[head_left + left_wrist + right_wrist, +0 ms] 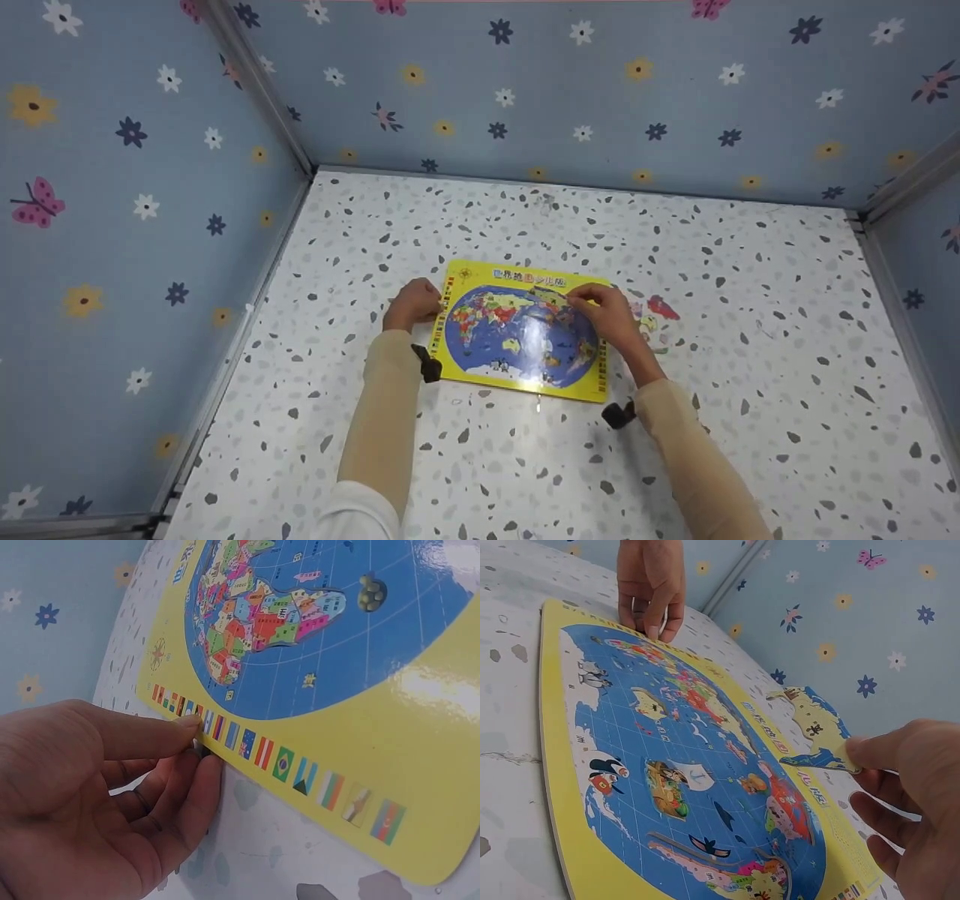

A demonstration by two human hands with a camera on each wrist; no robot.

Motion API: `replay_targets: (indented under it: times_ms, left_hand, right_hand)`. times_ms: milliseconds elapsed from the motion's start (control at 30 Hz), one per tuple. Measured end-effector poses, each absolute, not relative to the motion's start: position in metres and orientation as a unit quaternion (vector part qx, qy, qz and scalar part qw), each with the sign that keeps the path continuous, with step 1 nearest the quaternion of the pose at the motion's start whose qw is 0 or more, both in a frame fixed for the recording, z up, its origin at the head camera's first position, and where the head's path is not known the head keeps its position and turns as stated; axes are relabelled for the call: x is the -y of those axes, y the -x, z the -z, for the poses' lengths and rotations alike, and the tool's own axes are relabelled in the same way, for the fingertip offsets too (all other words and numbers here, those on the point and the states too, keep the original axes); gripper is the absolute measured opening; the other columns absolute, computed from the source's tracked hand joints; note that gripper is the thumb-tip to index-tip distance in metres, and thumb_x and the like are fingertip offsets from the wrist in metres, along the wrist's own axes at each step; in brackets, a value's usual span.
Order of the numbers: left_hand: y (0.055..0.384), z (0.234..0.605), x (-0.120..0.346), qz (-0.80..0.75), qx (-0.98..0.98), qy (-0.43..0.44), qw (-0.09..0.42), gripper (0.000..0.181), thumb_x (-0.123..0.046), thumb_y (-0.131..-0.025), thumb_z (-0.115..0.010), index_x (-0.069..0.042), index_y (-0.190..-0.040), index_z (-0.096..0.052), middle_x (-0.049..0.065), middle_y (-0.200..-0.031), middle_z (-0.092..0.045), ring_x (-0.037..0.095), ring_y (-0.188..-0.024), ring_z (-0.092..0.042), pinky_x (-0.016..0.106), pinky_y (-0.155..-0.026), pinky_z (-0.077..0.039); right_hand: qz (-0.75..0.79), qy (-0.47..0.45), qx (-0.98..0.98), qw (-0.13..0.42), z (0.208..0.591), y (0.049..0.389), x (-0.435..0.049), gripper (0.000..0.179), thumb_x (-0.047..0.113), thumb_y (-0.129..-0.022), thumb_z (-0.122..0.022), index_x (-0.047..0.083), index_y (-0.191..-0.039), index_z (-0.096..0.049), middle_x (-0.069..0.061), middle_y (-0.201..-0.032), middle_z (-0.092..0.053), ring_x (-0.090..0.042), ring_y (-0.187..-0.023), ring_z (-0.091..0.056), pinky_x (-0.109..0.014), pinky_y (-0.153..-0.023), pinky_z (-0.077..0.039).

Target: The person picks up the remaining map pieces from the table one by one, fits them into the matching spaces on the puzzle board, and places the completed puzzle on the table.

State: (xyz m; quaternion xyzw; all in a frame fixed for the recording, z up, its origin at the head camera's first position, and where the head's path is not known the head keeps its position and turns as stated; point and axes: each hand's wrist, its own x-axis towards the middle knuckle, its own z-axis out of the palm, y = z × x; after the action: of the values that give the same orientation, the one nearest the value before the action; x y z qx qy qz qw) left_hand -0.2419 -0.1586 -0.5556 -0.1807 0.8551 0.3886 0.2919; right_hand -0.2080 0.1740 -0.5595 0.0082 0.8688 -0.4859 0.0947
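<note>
A yellow-bordered world map puzzle board (487,384) lies flat on the speckled table, with blue oceans, cartoon animals and a row of flags along its border. At its left edge, my left hand (414,301) pinches the border, thumb (161,733) on top over the flags and the other fingers curled at the edge. My right hand (609,313) holds a loose puzzle piece (815,727) between thumb and index finger. That piece is pale yellow and blue with a small animal picture, raised tilted over the board's upper part. Its other fingers are loosely bent.
Several loose puzzle pieces, among them a red one (662,307), lie right of the board, partly behind my right hand. Blue flowered panels (540,97) wall the table at the back and sides. A dark wrist camera (616,416) sits below my right wrist.
</note>
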Motion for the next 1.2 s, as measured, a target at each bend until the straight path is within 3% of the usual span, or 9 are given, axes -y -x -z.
replay_targets:
  times_ms: [333, 633, 967, 1200]
  left_hand:
    - [0.242, 0.555, 0.158, -0.388, -0.855, 0.184, 0.291, 0.016, -0.012, -0.092, -0.05, -0.005, -0.107, -0.052, 0.01, -0.106, -0.057, 0.02, -0.091, -0.053, 0.031, -0.081, -0.047]
    - [0.24, 0.553, 0.159, -0.405, -0.852, 0.174, 0.282, 0.011, -0.011, -0.093, -0.048, -0.005, -0.101, -0.05, 0.01, -0.102, -0.056, 0.02, -0.089, -0.052, 0.03, -0.077, -0.045]
    - [0.239, 0.552, 0.157, -0.402, -0.852, 0.176, 0.285, 0.016, -0.012, -0.094, -0.048, -0.005, -0.107, -0.051, 0.011, -0.106, -0.056, 0.02, -0.09, -0.053, 0.03, -0.079, -0.047]
    - [0.239, 0.552, 0.157, -0.399, -0.853, 0.177, 0.287, 0.016, -0.012, -0.094, -0.048, -0.005, -0.107, -0.051, 0.01, -0.105, -0.055, 0.02, -0.092, -0.052, 0.031, -0.081, -0.046]
  right_hand:
    - [0.492, -0.007, -0.864, 0.105, 0.567, 0.213, -0.166, 0.018, 0.026, -0.093, -0.061, 0.014, -0.104, -0.07, -0.005, -0.103, -0.065, -0.021, -0.092, -0.059, -0.034, -0.084, -0.047]
    - [0.518, -0.009, -0.847, 0.12, 0.569, 0.218, -0.158, 0.018, 0.023, -0.094, -0.06, 0.011, -0.104, -0.069, -0.008, -0.103, -0.065, -0.022, -0.091, -0.066, -0.037, -0.08, -0.053]
    - [0.532, -0.003, -0.838, 0.119, 0.568, 0.224, -0.149, 0.019, 0.022, -0.094, -0.06, 0.009, -0.104, -0.069, -0.009, -0.106, -0.065, -0.023, -0.096, -0.066, -0.036, -0.081, -0.055]
    - [0.511, 0.003, -0.852, 0.109, 0.573, 0.227, -0.14, 0.017, 0.023, -0.094, -0.06, 0.013, -0.103, -0.071, -0.006, -0.103, -0.067, -0.02, -0.09, -0.064, -0.033, -0.075, -0.053]
